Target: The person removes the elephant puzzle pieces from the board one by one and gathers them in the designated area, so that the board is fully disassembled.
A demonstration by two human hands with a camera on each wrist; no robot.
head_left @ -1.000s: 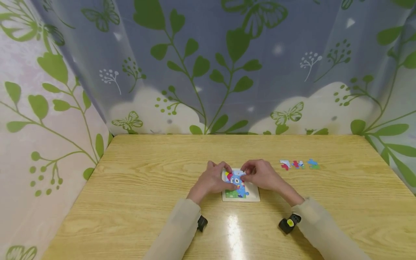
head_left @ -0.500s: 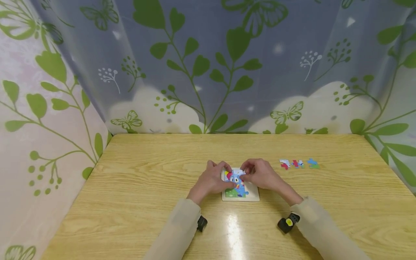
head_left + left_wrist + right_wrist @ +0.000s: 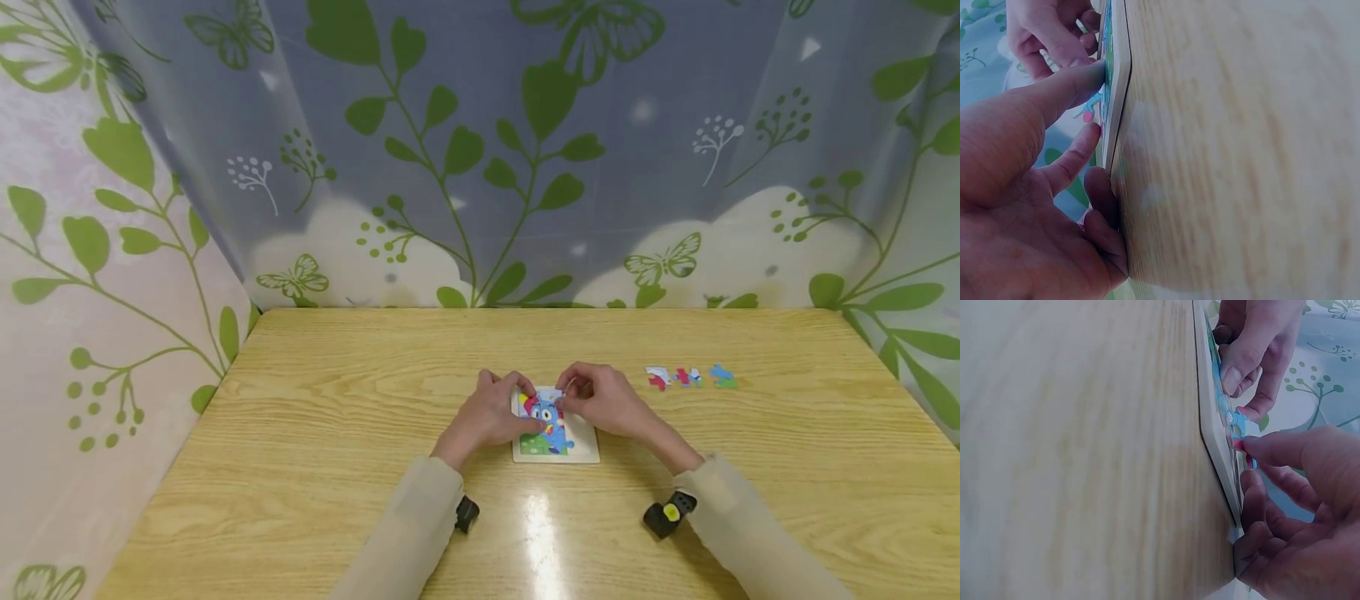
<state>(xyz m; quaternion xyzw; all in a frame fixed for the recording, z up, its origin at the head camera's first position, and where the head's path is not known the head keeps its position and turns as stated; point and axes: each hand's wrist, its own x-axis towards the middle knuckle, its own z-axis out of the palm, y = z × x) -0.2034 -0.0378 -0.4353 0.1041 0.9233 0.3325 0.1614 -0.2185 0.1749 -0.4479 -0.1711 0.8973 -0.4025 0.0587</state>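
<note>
In the right wrist view, the right hand pinches a small pink-and-blue puzzle piece between thumb and forefinger, at the face of the puzzle board; whether the piece is seated cannot be told. The left hand holds its thumb and forefinger well apart, the tips touching the picture side, while its other fingers are bent by the board's edge, low in the left wrist view. The board lies flat just below the centre of the head view, with joined pieces showing a blue cartoon figure over green on its left part and pale bare backing at its lower right. Three loose pieces lie in a row to the right, past the right hand. Farther out, beige sleeves run to the bottom of the frame, with a black device near each cuff. The wood-grain table fills the lower half, and a cloth backdrop printed with green leaves and butterflies covers the top.
</note>
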